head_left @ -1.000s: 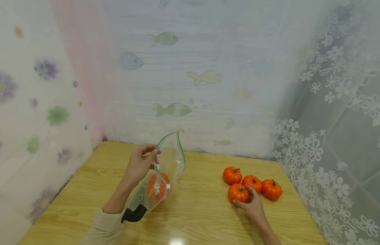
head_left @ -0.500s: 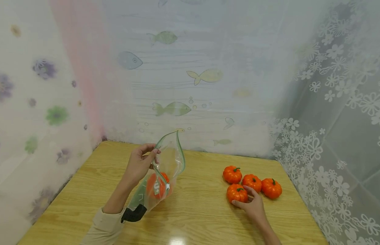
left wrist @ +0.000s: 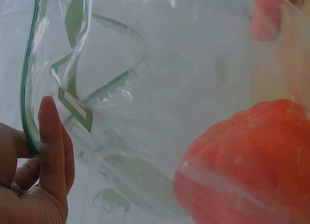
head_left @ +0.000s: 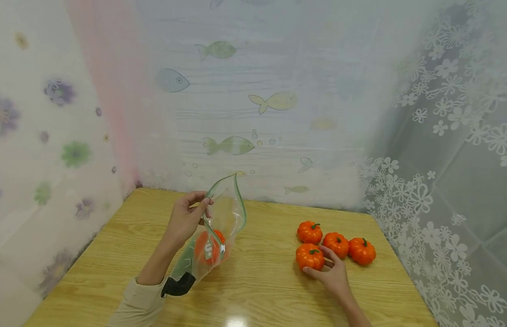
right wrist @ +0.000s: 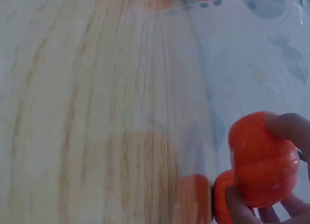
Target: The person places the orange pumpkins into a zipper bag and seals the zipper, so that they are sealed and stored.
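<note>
Left hand holds bag open; right hand grips a pumpkin.

Left hand (head_left: 187, 219) pinches the rim of the clear zip bag (head_left: 220, 222), one pumpkin inside. Right hand (head_left: 330, 274), at 4 o'clock from the bag, curls round the nearest pumpkin (head_left: 309, 256) on the wooden table (head_left: 261, 290); three pumpkins (head_left: 337, 242) sit just beyond.

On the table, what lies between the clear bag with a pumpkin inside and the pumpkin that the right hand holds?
Only bare wooden table lies between the clear bag and the pumpkin in the right hand; the head view shows this.
</note>
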The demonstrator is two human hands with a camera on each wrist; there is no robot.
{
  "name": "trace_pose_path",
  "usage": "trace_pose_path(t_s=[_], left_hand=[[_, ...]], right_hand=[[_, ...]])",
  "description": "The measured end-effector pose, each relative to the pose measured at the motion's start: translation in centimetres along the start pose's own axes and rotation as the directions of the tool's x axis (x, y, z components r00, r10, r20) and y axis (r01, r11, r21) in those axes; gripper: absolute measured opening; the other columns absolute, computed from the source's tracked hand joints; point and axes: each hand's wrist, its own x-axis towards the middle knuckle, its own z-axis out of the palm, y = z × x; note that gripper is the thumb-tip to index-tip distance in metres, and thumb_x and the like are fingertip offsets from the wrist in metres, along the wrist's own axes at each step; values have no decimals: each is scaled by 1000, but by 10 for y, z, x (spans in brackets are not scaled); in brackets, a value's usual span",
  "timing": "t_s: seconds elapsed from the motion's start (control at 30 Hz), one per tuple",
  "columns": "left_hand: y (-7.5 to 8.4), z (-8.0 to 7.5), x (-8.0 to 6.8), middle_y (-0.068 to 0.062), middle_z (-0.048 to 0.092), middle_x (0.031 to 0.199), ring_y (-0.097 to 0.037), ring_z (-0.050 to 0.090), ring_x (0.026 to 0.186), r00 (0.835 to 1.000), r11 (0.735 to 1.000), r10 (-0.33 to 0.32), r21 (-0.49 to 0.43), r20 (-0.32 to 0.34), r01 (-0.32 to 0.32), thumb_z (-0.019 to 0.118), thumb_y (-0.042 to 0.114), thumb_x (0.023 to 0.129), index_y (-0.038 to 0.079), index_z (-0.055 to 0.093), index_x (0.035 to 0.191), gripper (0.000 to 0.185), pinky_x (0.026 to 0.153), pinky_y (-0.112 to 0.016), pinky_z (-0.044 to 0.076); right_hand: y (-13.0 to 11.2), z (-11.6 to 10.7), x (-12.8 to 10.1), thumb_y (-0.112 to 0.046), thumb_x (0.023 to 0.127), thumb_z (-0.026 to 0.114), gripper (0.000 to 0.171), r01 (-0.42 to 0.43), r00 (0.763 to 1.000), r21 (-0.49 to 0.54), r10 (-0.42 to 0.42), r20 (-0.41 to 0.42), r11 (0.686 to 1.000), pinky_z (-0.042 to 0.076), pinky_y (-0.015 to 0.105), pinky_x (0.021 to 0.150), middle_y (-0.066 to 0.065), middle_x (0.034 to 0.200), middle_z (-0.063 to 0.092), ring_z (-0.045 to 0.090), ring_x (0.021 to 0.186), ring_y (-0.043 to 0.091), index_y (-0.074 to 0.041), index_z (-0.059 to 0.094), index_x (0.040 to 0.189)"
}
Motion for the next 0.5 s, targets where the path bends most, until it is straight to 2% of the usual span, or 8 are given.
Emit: trace_pose_path(t_s=[0.27,0.5], left_hand=[[0,0,0,-6,65,102,-8,62,68,1000,1000,7,-10,3,-7,52,9,107,-12,58,127,30,59,-26,58],[-2,0,-1,-4,65,101,-8,62,67,1000,1000,10,-11,0,-10,53,9,107,-12,59,126,29,58,-26,59]], right_hand=[[-6,11,-5,-11,76,91,76,69,998,134,-70,2,989,56,23,83,10,143,54,57,112,18,-13,56,143],[-14,15,-9,-10,75,92,73,68,997,177,-74,29,982,58,25,81,8,142,56,57,109,19,-15,60,140]])
